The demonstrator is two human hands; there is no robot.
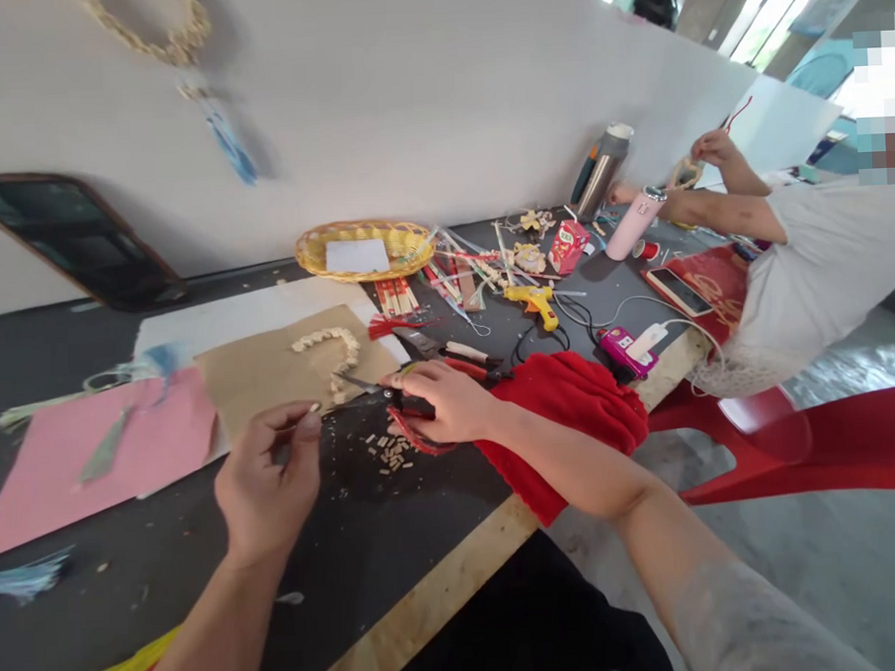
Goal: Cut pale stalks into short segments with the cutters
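Note:
My left hand (pixel 268 482) is closed above the dark table, pinching a small pale piece (pixel 315 409) between thumb and forefinger. To its right, my right hand (pixel 454 399) grips scissors (pixel 362 386) with red-wrapped handles; their blades point left, towards the pinched piece but apart from it. Under the scissors lies a scatter of short pale cut bits (pixel 391 455). Just beyond the blades, a curved strand of pale pieces (pixel 348 345) rests on a sheet of brown paper (pixel 248 369).
A red cloth (pixel 569 404) lies beside my right forearm. Further back are a yellow glue gun (pixel 539 302), wicker basket (pixel 307 255), juice carton (pixel 568 248) and pink bottle (pixel 636 225). Pink paper (pixel 30 472) with tassels lies left. Another person (pixel 836 249) works at right.

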